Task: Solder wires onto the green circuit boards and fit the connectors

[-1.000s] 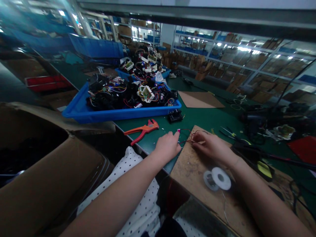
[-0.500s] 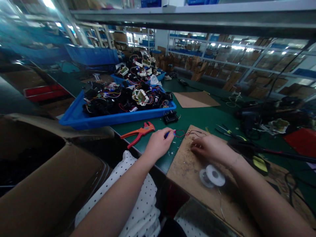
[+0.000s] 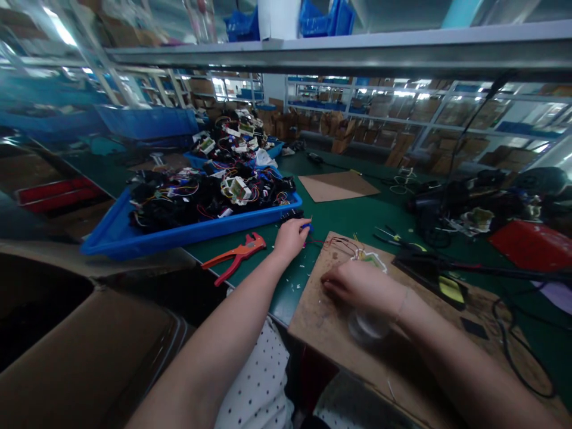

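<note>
My left hand (image 3: 290, 239) is closed at the near right corner of the blue tray, its fingers round a small blue piece (image 3: 308, 227). Thin red and black wires (image 3: 342, 241) run to the right of it, over the edge of the brown work board (image 3: 308, 319). A black part (image 3: 291, 214) lies just behind these fingers. Over the board, my right hand (image 3: 357, 285) is closed with fingertips low; what they hold is hidden. Behind it shows a green circuit board in a white frame (image 3: 374, 260). The solder spool (image 3: 369, 328) is partly covered by this hand.
Orange-red wire strippers (image 3: 236, 256) lie left of my left hand. A blue tray (image 3: 196, 238) heaped with wired parts stands behind them. To the right are pliers (image 3: 393, 238), a black tool (image 3: 429, 268) and a red box (image 3: 531, 250). A shelf (image 3: 339, 53) crosses overhead.
My right hand has come nearer over the board and now partly covers the spool; the white-framed circuit board shows behind it. My left hand has shifted toward the black part. The view has moved.
</note>
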{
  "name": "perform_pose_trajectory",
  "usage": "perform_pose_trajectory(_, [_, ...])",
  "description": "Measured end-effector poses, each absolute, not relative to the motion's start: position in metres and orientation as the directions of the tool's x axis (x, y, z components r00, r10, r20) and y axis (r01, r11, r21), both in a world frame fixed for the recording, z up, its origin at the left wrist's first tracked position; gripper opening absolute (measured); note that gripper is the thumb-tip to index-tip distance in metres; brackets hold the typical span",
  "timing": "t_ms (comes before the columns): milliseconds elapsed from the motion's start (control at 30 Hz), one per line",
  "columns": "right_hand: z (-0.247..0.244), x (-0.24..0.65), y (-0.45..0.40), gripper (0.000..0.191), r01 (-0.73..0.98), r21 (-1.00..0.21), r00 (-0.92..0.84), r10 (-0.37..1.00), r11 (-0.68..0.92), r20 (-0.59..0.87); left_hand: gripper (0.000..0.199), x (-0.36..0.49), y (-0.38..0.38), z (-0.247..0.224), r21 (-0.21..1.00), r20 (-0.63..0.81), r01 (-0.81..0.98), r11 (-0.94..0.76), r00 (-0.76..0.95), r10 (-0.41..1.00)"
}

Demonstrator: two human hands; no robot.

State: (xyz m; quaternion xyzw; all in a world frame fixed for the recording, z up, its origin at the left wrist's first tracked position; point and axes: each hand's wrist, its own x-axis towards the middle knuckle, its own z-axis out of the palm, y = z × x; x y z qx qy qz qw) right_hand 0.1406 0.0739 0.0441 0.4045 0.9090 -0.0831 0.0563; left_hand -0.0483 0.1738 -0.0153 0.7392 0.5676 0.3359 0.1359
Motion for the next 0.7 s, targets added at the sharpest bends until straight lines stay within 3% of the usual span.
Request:
perform_pose_trajectory(200, [0.073, 0.117, 0.018, 0.013, 0.665, -0.098, -0.746, 0.652, 0.741, -0.137, 0.024, -0.054, 0.153, -0.009, 0.573, 0.328, 0.774, -0.269, 0.084, 0.941])
perform_pose_trajectory(333, [0.081, 0.101, -0.020, 0.003, 0.372, -0.150, -0.928, 0.372, 0.916, -0.024, 0.029, -0.074, 0.119, 0.011, 0.606, 0.385, 0.770, -0.197, -0.067, 0.920])
perform_pose_trajectory(433, [0.069, 0.094, -0.036, 0.005, 0.273, -0.132, -0.961, 0.277, 0.953, 0.019, 0.045, -0.100, 0.071, 0.012, 0.646, 0.413, 0.752, -0.129, -0.203, 0.888])
perform_pose_trajectory(533, [0.056, 0.091, -0.043, 0.010, 0.234, -0.076, -0.971, 0.238, 0.969, 0.038, 0.040, -0.137, -0.001, -0.012, 0.685, 0.413, 0.727, -0.040, -0.343, 0.844])
perform_pose_trajectory(700, [0.050, 0.093, -0.044, 0.019, 0.188, -0.004, -0.969, 0.186, 0.982, 0.165, 0.032, -0.218, -0.146, -0.100, 0.713, 0.361, 0.670, 0.207, -0.604, 0.710])
